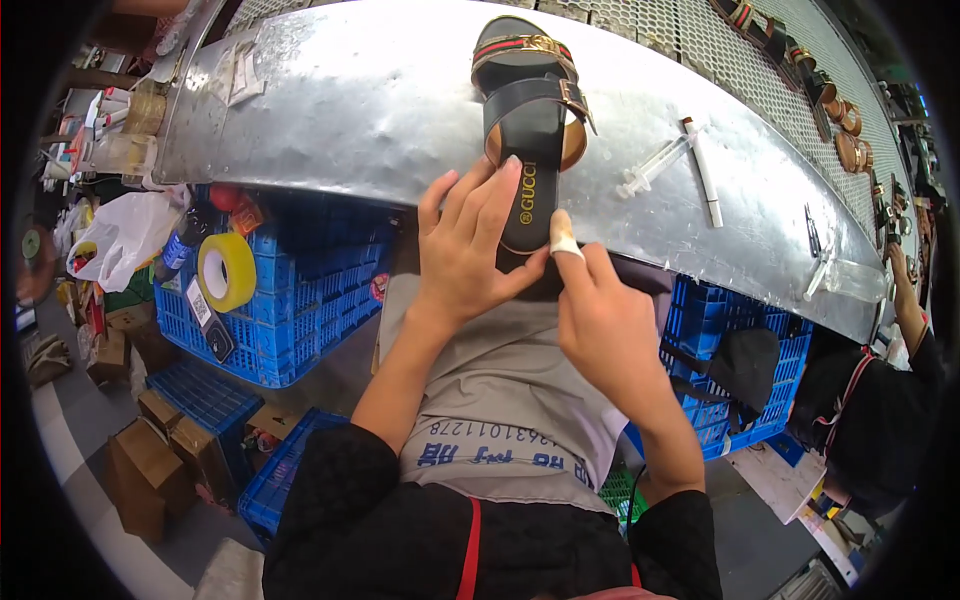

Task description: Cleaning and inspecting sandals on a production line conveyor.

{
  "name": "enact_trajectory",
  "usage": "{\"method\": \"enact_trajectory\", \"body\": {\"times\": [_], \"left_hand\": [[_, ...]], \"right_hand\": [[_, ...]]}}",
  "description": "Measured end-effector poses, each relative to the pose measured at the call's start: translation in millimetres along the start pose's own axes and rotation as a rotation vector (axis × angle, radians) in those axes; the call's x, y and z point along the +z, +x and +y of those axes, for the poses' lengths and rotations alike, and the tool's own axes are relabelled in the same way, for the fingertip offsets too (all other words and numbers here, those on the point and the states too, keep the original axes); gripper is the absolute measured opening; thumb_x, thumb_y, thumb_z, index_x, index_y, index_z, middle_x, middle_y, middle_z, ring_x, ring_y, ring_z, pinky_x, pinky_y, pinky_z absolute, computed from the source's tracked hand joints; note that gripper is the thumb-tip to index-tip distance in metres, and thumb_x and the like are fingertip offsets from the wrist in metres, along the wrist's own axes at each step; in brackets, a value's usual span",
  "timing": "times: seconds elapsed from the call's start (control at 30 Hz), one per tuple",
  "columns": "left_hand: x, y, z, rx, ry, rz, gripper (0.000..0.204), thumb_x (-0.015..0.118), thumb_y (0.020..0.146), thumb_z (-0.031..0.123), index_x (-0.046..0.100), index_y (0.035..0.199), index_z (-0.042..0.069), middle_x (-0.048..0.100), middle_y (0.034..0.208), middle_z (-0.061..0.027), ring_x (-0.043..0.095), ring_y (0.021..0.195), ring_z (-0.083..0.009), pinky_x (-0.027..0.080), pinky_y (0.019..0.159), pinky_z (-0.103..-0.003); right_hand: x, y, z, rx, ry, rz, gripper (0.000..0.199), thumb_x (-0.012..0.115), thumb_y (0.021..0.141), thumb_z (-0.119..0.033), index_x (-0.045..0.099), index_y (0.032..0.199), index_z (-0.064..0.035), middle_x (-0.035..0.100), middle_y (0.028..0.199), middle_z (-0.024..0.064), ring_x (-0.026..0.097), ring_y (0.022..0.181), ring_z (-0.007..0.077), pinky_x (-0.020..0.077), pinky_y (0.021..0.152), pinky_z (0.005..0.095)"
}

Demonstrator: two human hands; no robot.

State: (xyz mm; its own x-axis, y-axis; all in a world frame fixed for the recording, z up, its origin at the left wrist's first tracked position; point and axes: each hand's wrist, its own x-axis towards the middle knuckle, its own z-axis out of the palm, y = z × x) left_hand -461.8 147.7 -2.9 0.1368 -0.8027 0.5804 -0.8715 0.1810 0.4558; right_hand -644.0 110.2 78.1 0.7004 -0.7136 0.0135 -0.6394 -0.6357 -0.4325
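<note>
A black open-toed sandal (530, 185) lies lengthwise over the metal bench's near edge, its heel toward me. It has a gold-coloured buckle on a black strap, a striped band nearer the toe and gold lettering on the insole. My left hand (465, 240) grips the sandal's left side, fingers along the edge and thumb by the heel. On the other side, my right hand (615, 335) has its index finger straight against the heel's right edge, with a white wrap round that finger. Its other fingers are curled, and their tips and the thumb are hidden.
A syringe (655, 165) and a white marker-like tube (703, 175) lie right of the sandal on the metal bench (350, 100). Tweezers (812, 232) are farther right. Blue crates (290, 335) flank my lap; one carries yellow tape (227, 272). A person (860, 420) sits at right.
</note>
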Motion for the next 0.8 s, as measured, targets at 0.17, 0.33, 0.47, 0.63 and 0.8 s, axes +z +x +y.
{"method": "enact_trajectory", "body": {"times": [0.17, 0.33, 0.47, 0.63, 0.8], "left_hand": [[3.9, -0.9, -0.7, 0.017, 0.062, 0.009, 0.093, 0.083, 0.077, 0.04, 0.043, 0.152, 0.001, 0.061, 0.144, -0.0128, 0.057, 0.131, -0.0297, 0.03, 0.115, -0.046], [6.1, -2.4, -0.4, 0.011, 0.089, 0.017, 0.091, 0.081, 0.078, 0.039, 0.044, 0.15, 0.0, 0.06, 0.145, -0.0126, 0.057, 0.131, -0.0286, 0.031, 0.113, -0.046], [10.4, 0.8, -1.3, 0.032, 0.074, 0.015, 0.089, 0.082, 0.077, 0.039, 0.045, 0.149, 0.001, 0.06, 0.145, -0.0124, 0.057, 0.131, -0.0288, 0.031, 0.113, -0.045], [10.5, -4.7, -2.1, 0.004, 0.073, 0.056, 0.084, 0.079, 0.08, 0.045, 0.05, 0.147, 0.004, 0.061, 0.142, -0.0093, 0.058, 0.132, -0.0272, 0.03, 0.112, -0.044], [13.8, -1.5, -1.5, 0.003, 0.039, 0.074, 0.084, 0.078, 0.081, 0.049, 0.05, 0.148, 0.007, 0.061, 0.141, -0.0078, 0.057, 0.132, -0.0266, 0.03, 0.112, -0.043]], "right_hand": [[3.3, 13.2, -6.5, 0.017, -0.003, 0.036, 0.043, 0.064, 0.083, -0.003, 0.059, 0.126, -0.0007, 0.056, 0.094, 0.0106, 0.067, 0.062, 0.0279, 0.0523, 0.047, 0.0403], [-7.0, -8.4, -20.0, 0.128, 0.059, -0.169, 0.053, 0.06, 0.081, 0.002, 0.056, 0.134, -0.0017, 0.057, 0.101, 0.0139, 0.065, 0.067, 0.0384, 0.0533, 0.055, 0.0457], [-1.4, 3.3, -8.9, 0.106, 0.024, -0.095, 0.056, 0.061, 0.08, 0.002, 0.056, 0.136, -0.0012, 0.056, 0.103, 0.015, 0.066, 0.069, 0.0382, 0.0536, 0.056, 0.0449], [8.5, 15.2, -21.8, 0.057, -0.086, 0.016, 0.039, 0.065, 0.079, -0.003, 0.058, 0.117, 0.0012, 0.056, 0.097, 0.0111, 0.069, 0.064, 0.0228, 0.0529, 0.048, 0.0382], [1.2, 7.9, -29.7, 0.076, -0.175, -0.048, 0.04, 0.065, 0.081, -0.005, 0.059, 0.12, 0.0031, 0.055, 0.094, 0.0108, 0.068, 0.06, 0.0235, 0.0528, 0.047, 0.0381]]}}
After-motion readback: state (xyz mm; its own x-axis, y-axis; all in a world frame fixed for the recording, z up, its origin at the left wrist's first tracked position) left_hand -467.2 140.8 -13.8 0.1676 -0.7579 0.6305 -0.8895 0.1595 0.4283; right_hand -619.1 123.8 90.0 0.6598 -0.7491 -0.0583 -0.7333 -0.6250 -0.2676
